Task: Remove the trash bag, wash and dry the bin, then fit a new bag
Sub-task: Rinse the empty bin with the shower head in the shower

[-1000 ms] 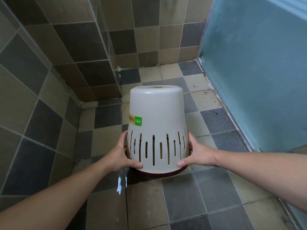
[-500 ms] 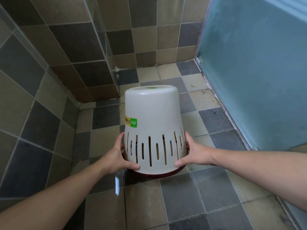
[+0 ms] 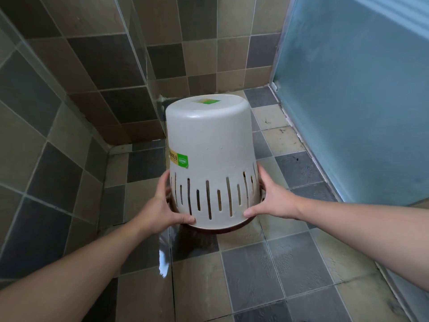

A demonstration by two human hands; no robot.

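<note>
We hold the bin [image 3: 210, 159] upside down over the tiled floor [image 3: 255, 275], our left hand [image 3: 162, 210] and right hand [image 3: 271, 201] clamped on opposite sides of its slotted wall near the dark red rim. Droplets bead on the plastic, so we judge it wet and slick; a loose squeeze could let it slip and crack on the tiles. The floor looks wet too, so shaking hard risks our footing.

White plastic bin [image 3: 210, 145], upside down in the middle of the frame, tipped a little. Slits and dark red rim at the bottom, green sticker on the side.
</note>
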